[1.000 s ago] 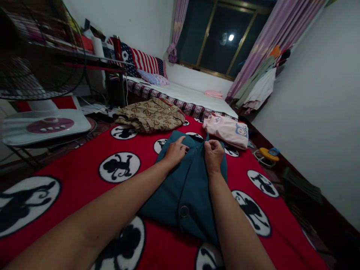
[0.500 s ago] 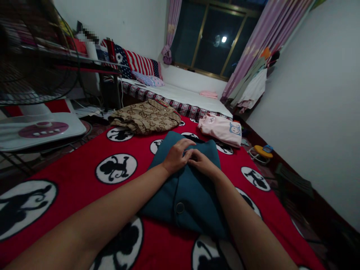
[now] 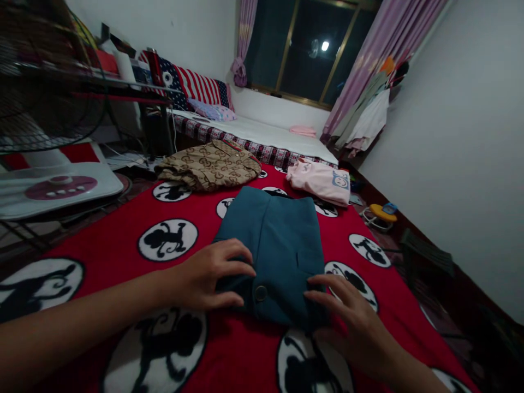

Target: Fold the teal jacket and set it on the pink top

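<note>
A teal blazer (image 3: 282,234) with a round button and a pocket line lies folded in a rectangular bundle in front of me. My left hand (image 3: 219,275) is at its near left corner, fingers apart and curved, with the fingertips on or just above the cloth. Across from it, my right hand (image 3: 347,322) is at the near right corner. Its fingers are spread and the fingertips touch the blazer's edge; the thumb is low beside the corner and hard to see in the dark.
The red blanket (image 3: 118,278) with monkey prints spreads beneath. Farther back lie a brown patterned garment (image 3: 213,166) and a folded pink shirt (image 3: 319,183). A fan (image 3: 61,188) stands at the left, a yellow stool (image 3: 382,213) at the right, and a bed (image 3: 262,131) below the window.
Both hands have left the far middle of the blazer and come nearer to me, parting to its two near corners. The blazer's far edge now looks straight, without the dark collar opening.
</note>
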Demonstrator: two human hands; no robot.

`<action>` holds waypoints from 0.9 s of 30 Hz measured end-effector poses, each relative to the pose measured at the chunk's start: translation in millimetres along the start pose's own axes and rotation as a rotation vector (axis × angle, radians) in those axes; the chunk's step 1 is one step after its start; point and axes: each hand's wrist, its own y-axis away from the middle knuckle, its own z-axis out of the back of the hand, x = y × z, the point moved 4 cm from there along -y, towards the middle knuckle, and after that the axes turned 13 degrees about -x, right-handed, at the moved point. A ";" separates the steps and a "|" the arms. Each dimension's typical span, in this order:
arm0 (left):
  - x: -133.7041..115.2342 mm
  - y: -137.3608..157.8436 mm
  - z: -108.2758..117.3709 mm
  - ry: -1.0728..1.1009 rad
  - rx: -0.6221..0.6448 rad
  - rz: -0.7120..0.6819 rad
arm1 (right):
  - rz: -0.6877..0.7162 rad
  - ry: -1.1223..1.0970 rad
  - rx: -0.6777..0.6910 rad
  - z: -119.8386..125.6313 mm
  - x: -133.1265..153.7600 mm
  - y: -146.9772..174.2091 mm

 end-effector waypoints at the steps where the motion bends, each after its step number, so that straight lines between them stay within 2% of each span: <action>1: -1.1 9.4 1.4 -0.039 0.034 -0.014 | 0.014 0.023 0.010 -1.4 0.3 7.2; 3: 0.8 24.2 0.1 -0.137 0.085 -0.019 | 0.030 0.046 0.032 -6.7 0.8 15.4; 6: 6.3 32.7 -5.7 -0.265 0.117 -0.012 | 0.044 0.045 -0.005 -13.2 1.6 12.8; 9: 5.0 25.6 -5.5 -0.319 0.078 -0.058 | 0.040 0.000 -0.046 -11.8 1.6 0.6; 13: -7.2 15.2 5.4 -0.286 0.010 -0.093 | -0.018 -0.087 -0.129 4.0 3.4 -8.5; 15: -15.1 17.1 8.7 -0.235 0.024 -0.077 | -0.093 -0.126 -0.096 7.7 5.0 -6.5; 17: -21.3 22.6 9.0 -0.176 0.081 -0.033 | -0.175 -0.157 0.030 5.9 7.5 -3.7; 19: -22.1 27.2 12.2 -0.154 0.070 0.052 | -0.271 -0.198 0.128 5.2 9.9 -5.4; 20: -19.0 28.3 16.5 -0.173 0.017 0.120 | -0.334 -0.218 0.149 6.1 10.0 -9.1; 22: -5.4 30.2 28.4 -0.247 -0.137 0.305 | -0.451 -0.220 0.145 8.7 7.5 -22.5; 24: 14.7 34.3 37.5 -0.276 -0.226 0.543 | -0.503 -0.181 0.127 7.8 1.3 -43.2; 27: 38.8 43.3 33.4 -0.076 -0.146 0.866 | -0.518 -0.131 0.097 -6.0 -16.2 -85.1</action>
